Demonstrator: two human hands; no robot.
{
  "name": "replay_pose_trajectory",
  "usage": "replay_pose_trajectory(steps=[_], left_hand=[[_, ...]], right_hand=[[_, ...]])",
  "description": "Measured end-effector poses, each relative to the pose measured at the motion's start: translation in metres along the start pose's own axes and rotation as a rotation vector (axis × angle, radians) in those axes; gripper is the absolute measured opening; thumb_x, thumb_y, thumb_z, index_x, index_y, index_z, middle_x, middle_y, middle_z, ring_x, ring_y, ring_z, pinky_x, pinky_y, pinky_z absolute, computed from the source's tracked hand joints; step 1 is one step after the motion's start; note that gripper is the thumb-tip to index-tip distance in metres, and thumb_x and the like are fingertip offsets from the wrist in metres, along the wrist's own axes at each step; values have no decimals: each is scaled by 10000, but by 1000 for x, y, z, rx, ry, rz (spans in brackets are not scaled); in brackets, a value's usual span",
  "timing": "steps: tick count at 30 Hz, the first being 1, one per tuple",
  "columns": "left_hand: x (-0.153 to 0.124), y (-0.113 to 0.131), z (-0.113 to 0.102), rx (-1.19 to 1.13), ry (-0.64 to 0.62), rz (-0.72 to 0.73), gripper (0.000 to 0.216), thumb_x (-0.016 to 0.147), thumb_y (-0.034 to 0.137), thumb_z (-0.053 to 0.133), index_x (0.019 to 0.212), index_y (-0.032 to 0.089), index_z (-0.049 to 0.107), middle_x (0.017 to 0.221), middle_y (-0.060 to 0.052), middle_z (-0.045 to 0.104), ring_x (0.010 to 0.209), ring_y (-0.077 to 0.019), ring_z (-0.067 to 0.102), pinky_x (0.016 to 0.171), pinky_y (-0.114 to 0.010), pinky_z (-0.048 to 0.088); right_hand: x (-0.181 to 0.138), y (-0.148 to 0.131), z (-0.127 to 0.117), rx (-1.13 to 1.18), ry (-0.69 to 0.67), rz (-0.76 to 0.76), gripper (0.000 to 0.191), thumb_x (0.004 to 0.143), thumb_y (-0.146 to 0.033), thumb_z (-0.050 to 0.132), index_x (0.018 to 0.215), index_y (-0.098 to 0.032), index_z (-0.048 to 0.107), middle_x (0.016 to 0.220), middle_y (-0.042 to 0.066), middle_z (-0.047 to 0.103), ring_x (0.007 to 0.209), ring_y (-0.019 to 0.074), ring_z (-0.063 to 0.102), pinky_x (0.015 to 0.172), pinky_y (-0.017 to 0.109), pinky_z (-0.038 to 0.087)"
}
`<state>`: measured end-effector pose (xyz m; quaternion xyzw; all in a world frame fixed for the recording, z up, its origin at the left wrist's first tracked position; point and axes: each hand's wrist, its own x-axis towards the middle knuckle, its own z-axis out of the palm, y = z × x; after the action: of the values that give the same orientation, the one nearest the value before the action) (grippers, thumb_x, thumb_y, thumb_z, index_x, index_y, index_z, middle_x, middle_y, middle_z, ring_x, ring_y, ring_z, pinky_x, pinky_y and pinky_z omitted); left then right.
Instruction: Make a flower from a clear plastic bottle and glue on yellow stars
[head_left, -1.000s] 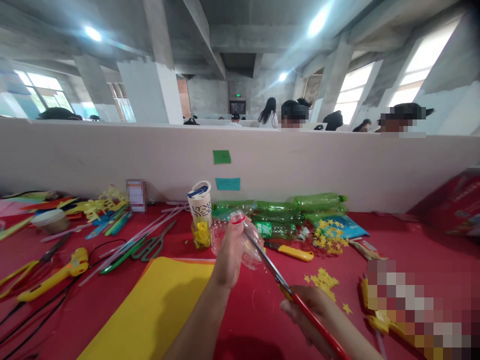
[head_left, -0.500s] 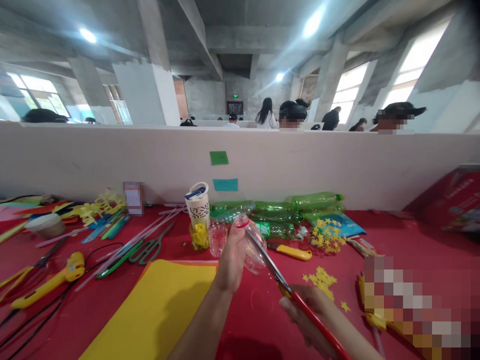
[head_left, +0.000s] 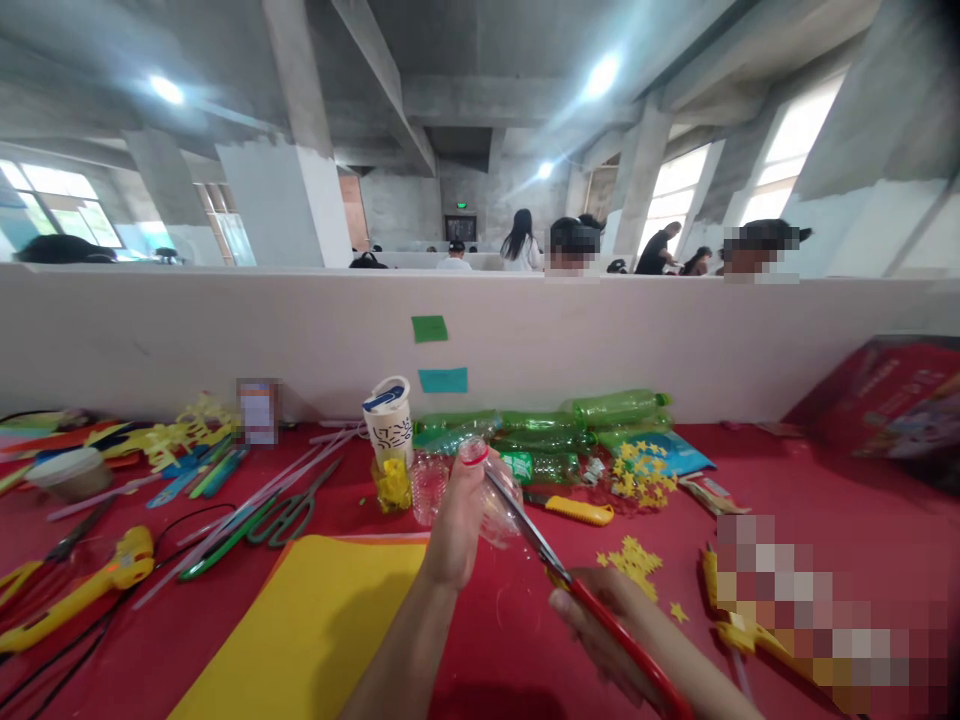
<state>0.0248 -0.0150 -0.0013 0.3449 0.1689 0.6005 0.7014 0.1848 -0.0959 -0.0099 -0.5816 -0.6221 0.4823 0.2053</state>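
Note:
My left hand (head_left: 456,525) is closed around the neck end of a clear plastic bottle piece (head_left: 501,515), which has a red ring at its mouth. Red-handled scissors (head_left: 577,590) are gripped in my right hand (head_left: 611,625). Their long blades reach up and left to the clear plastic, near the bottle's mouth; whether they cut into it I cannot tell. Behind my left hand stand a clear ribbed plastic piece (head_left: 430,490) and a small cup of yellow pieces (head_left: 394,487). Right of the bottle piece lies a yellow utility knife (head_left: 579,510).
Green plastic bottles (head_left: 615,408) lie along the white partition (head_left: 315,320). Yellow paper stars (head_left: 634,565) are scattered on the right. Yellow paper (head_left: 300,620), green-handled scissors (head_left: 289,515) and a yellow glue gun (head_left: 90,590) with black cords occupy the left.
The view has shifted slightly, so the whole scene sits a little lower and further left. Both hands keep their hold on the bottle piece and the scissors, nearly unchanged.

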Motion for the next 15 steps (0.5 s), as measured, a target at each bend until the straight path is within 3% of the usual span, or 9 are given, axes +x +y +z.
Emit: replay_pose_trajectory(steps=[4,8,15], left_hand=[[5,7,-9,59,50,63,211,819,330,564,973,187,582,861,-47,637,850,-204,608,751,-340,464],[12,18,-19,55,162,145,290,763,371,640,1003,212,600,963,-38,639,854,-174,607,777,-317,451],[-2,13,-35,79,214,11,283,756,360,659,960,166,624,808,-26,650,740,-158,609,744,-311,474]], right_hand=[[-7,1,-4,13,-29,-96,480,813,-651,440,706,-183,449,498,-64,447,363,61,415,368,169,284],[-14,10,-14,-249,102,-103,481,832,-643,417,668,-192,444,478,-64,441,394,77,434,430,192,314],[-21,58,-24,-520,341,47,401,828,-544,483,633,-194,456,612,30,561,573,168,519,506,256,242]])
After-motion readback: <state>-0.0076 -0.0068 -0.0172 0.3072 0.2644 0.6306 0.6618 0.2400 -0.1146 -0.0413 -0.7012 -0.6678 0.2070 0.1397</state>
